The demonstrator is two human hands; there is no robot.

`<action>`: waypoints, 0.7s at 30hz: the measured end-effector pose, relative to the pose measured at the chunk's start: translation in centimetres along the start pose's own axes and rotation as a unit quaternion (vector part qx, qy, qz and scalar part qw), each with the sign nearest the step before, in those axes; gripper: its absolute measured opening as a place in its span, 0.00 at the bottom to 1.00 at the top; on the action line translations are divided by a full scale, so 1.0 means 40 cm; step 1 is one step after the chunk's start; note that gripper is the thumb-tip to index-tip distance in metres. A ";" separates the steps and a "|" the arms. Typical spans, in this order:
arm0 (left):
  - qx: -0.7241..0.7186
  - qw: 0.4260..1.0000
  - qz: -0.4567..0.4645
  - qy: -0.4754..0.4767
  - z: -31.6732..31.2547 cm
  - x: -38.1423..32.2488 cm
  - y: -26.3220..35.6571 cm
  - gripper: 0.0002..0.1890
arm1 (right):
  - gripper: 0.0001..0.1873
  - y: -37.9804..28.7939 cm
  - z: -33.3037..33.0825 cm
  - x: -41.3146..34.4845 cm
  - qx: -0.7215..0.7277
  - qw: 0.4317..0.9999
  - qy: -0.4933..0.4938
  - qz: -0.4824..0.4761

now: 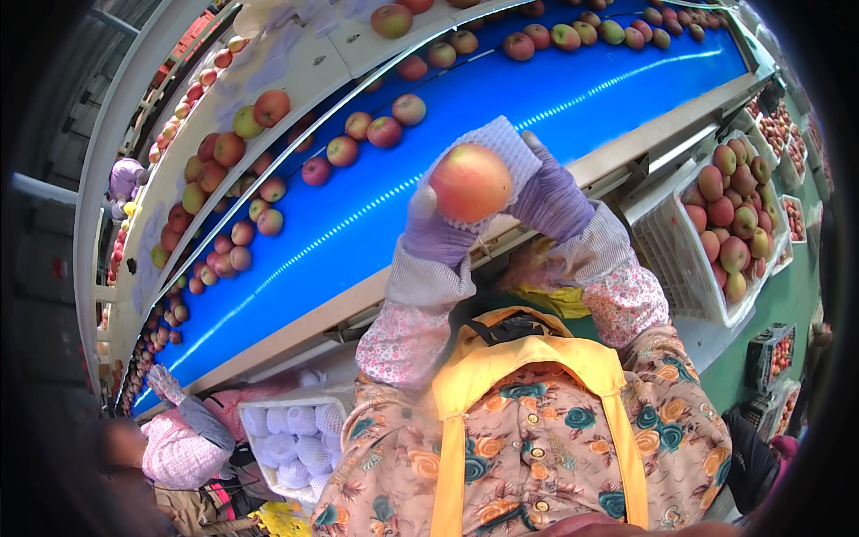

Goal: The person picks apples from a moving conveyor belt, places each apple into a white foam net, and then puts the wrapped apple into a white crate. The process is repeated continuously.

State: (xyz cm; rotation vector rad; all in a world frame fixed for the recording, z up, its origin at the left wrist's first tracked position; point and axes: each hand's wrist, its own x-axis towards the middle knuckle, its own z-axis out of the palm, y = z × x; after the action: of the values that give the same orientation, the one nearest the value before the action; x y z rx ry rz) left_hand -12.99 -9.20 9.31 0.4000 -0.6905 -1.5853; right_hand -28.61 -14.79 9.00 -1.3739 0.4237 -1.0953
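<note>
A large red-yellow apple point(471, 182) is held up over the near edge of a blue conveyor belt point(322, 248), with a white foam net sleeve point(517, 151) behind and around its side. My left hand point(436, 231), in a purple glove, grips the apple and foam from the left and below. On the right, my right hand point(550, 194), gloved alike, holds the foam net's right side, its thumb or a finger raised at the edge. Parts of the fingers are hidden behind the foam. Loose apples point(384, 132) lie in a line along the belt's far side.
A white crate of bare apples point(731, 309) stands at the right. At lower left is a crate of foam-wrapped apples point(251, 456), beside a person in pink point(184, 446) reaching to the belt. More apples point(229, 149) lie on the shelf beyond the belt's rail.
</note>
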 end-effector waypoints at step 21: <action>0.364 0.924 0.025 0.114 -0.007 0.008 -0.095 0.36 | 0.22 0.011 -0.068 -0.071 -0.313 0.919 0.223 -0.091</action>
State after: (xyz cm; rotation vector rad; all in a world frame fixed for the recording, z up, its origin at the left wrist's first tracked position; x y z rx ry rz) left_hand -15.77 -9.49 6.70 1.0856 -1.0861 -1.1612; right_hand -32.00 -14.10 7.03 -1.7342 1.0687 -1.5127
